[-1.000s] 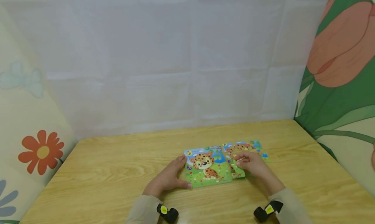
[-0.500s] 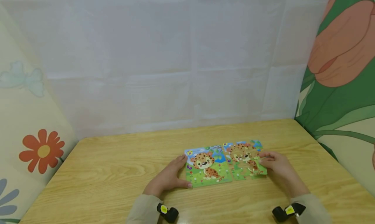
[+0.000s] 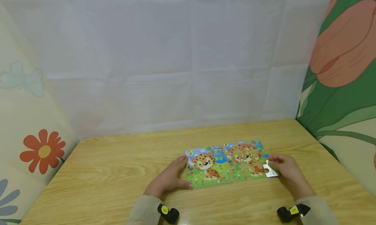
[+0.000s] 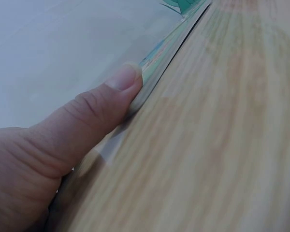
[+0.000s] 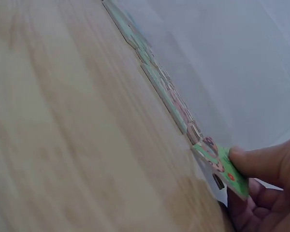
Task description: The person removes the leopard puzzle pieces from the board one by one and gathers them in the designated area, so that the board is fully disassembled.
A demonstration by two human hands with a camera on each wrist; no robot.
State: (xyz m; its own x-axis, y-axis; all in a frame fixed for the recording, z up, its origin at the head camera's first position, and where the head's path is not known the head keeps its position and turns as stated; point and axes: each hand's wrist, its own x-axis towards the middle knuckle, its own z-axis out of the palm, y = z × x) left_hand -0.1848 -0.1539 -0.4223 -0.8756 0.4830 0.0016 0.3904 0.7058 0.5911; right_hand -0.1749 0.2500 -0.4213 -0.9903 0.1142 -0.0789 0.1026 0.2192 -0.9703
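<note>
A flat picture board [image 3: 209, 168] printed with a leopard cub lies on the table. My left hand [image 3: 170, 175] rests at its left side, fingers fairly straight, with the thumb at the near corner; the left wrist view shows this thumb [image 4: 94, 106] against the board's edge. To the right lies a jigsaw puzzle [image 3: 242, 158] with the same leopard, its pieces laid close together with gaps. Beyond its near right corner, my right hand [image 3: 286, 169] pinches a puzzle piece [image 5: 222, 166] between thumb and fingers. The piece is tilted up, green with a red flower, and catches glare in the head view.
The wooden table [image 3: 117, 172] reaches back to a white cloth [image 3: 161, 61]. Walls with painted flowers stand on both sides. A small black camera is strapped to each sleeve.
My right hand has moved from over the puzzle's left part to its right side. The puzzle piece it pinches has swung outward and tilted. My left hand and the picture board have stayed in place.
</note>
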